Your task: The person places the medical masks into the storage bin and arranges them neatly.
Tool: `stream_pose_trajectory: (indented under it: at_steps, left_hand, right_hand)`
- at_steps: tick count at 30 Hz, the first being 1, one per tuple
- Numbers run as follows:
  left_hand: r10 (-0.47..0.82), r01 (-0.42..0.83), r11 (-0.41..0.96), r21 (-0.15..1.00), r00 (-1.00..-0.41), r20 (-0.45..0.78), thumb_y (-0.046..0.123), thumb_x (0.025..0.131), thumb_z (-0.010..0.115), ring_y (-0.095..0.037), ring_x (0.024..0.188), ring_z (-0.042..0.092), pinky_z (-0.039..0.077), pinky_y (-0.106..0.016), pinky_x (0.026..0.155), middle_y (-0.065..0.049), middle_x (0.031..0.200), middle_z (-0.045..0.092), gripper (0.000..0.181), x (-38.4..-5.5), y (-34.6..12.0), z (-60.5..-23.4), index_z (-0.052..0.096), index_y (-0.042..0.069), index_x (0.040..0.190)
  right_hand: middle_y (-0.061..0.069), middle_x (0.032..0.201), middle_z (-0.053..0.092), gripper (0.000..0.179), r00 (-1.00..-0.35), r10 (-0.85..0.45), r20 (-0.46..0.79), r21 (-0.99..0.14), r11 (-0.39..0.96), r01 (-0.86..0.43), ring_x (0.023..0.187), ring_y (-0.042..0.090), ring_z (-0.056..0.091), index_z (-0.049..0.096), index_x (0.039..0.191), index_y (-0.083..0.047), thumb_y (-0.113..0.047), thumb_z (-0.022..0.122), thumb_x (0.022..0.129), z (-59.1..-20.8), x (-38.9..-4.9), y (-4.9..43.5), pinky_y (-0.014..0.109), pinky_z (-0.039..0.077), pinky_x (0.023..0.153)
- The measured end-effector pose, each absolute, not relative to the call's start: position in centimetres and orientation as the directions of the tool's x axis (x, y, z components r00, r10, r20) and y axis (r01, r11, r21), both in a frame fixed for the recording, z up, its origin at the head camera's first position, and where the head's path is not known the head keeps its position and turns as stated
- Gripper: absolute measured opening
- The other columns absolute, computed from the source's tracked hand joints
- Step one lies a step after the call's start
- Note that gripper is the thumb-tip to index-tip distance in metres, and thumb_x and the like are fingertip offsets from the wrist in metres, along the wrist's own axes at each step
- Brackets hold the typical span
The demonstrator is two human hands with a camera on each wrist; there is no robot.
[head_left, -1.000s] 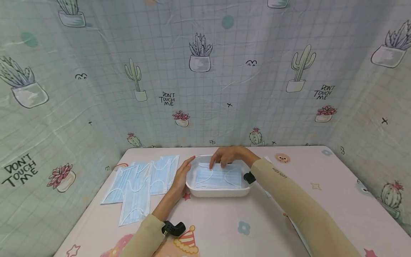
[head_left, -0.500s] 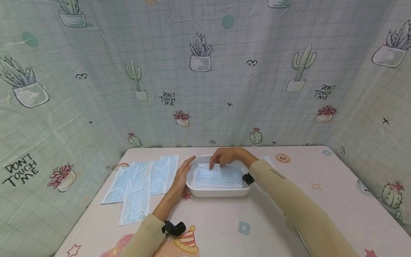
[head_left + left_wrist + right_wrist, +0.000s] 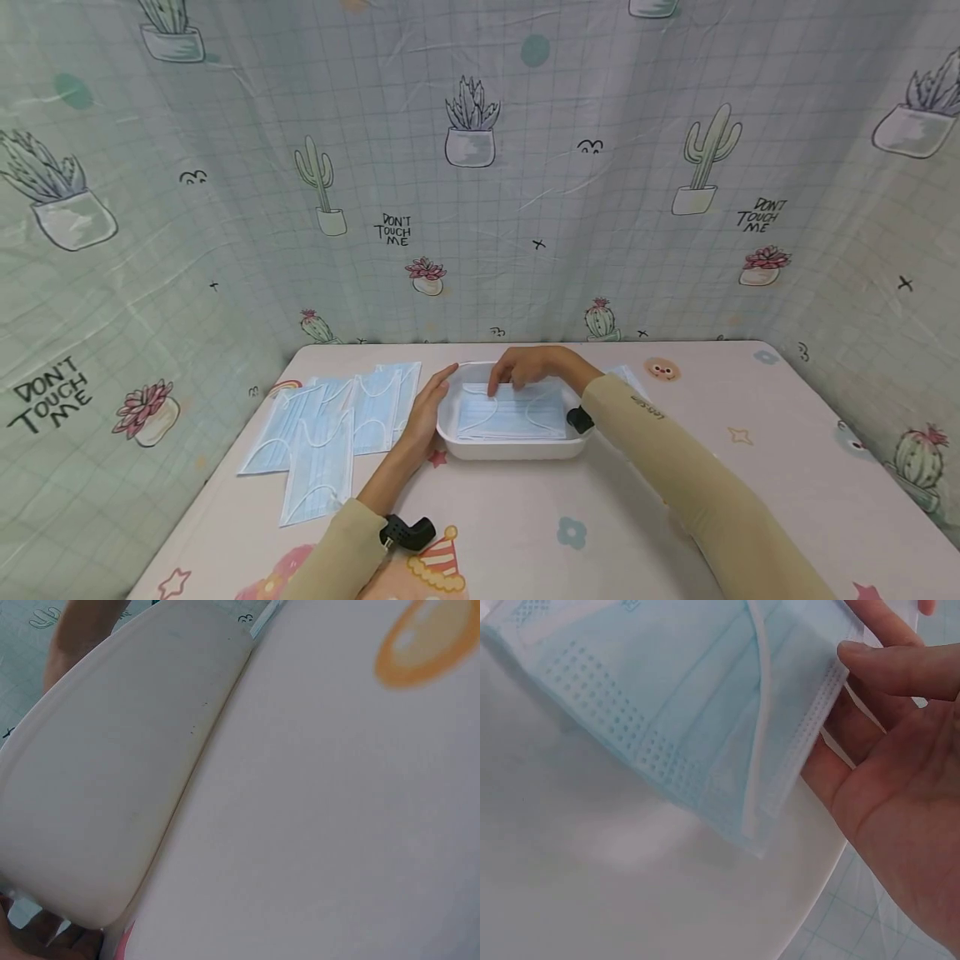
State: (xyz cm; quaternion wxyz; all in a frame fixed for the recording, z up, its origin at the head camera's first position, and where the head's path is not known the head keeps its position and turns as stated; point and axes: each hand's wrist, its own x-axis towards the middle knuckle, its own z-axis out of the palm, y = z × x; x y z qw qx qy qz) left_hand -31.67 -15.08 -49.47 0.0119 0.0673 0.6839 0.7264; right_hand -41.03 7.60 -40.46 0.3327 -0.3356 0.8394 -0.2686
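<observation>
A white plastic tray (image 3: 510, 451) stands on the table with a stack of pale blue face masks (image 3: 513, 417) lying in it, white ear loops on top. My left hand (image 3: 422, 417) rests along the tray's left end, its fingers reaching up to the rim; in the left wrist view its fingers (image 3: 67, 941) are partly hidden by the tray's wall. My right hand (image 3: 528, 367) reaches in over the far side. In the right wrist view, its thumb lies on top of the masks' edge and its fingers are beneath, pinching the edge.
Several loose face masks (image 3: 318, 458) lie overlapping to the left of the tray. Another blue mask (image 3: 628, 379) shows partly behind the right sleeve. A printed curtain (image 3: 480, 208) hangs along the table's back and sides. The table (image 3: 525, 542) has a pink patterned cover.
My right forearm has shifted slightly to the left, showing more of the mask behind the sleeve. The right hand has lowered a little at the masks. My left hand has stayed at the tray.
</observation>
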Motion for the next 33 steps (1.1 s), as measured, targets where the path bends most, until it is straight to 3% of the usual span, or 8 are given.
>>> stream_pose_trajectory:
  at_steps: [5,14,19,33]
  left_hand:
    - [0.110,0.082,-0.049,0.995,-0.990,0.087,0.023,0.112,0.033,-0.036,0.157,0.026,0.020,-0.057,0.128,-0.014,0.169,0.031,0.048,-31.7,-15.0,-49.4,0.041,0.013,0.158]
    - [0.106,0.066,-0.053,0.996,-0.992,0.071,0.024,0.112,0.033,-0.035,0.155,0.031,0.023,-0.055,0.127,-0.013,0.167,0.034,0.047,-31.7,-15.0,-49.5,0.042,0.016,0.158]
    - [0.108,0.079,-0.042,0.996,-0.991,0.083,0.024,0.112,0.032,-0.035,0.156,0.029,0.021,-0.056,0.128,-0.015,0.167,0.033,0.048,-31.8,-15.0,-49.5,0.041,0.014,0.158]
    - [0.111,0.070,-0.049,0.996,-0.991,0.075,0.025,0.112,0.032,-0.036,0.155,0.029,0.021,-0.056,0.128,-0.014,0.167,0.034,0.048,-31.7,-15.1,-49.6,0.041,0.016,0.158]
  right_hand:
    - [0.011,0.144,0.064,0.049,-0.576,-0.712,-0.401,-0.653,0.664,-0.366,0.125,0.018,0.056,0.072,0.125,-0.004,0.015,0.049,0.086,-40.2,-40.9,7.7,0.033,0.046,0.101]
    - [0.011,0.150,0.059,0.048,-0.587,-0.689,-0.426,-0.643,0.687,-0.339,0.143,0.028,0.051,0.071,0.131,-0.008,0.006,0.049,0.090,-40.2,-40.7,7.9,0.048,0.045,0.115]
    - [0.010,0.149,0.061,0.050,-0.599,-0.678,-0.426,-0.638,0.695,-0.332,0.142,0.031,0.053,0.070,0.132,-0.010,0.002,0.049,0.089,-39.7,-40.6,8.2,0.054,0.047,0.113]
    - [0.012,0.146,0.063,0.042,-0.579,-0.701,-0.417,-0.672,0.667,-0.322,0.137,0.029,0.057,0.065,0.137,-0.005,-0.005,0.052,0.097,-39.2,-40.2,8.7,0.051,0.049,0.112]
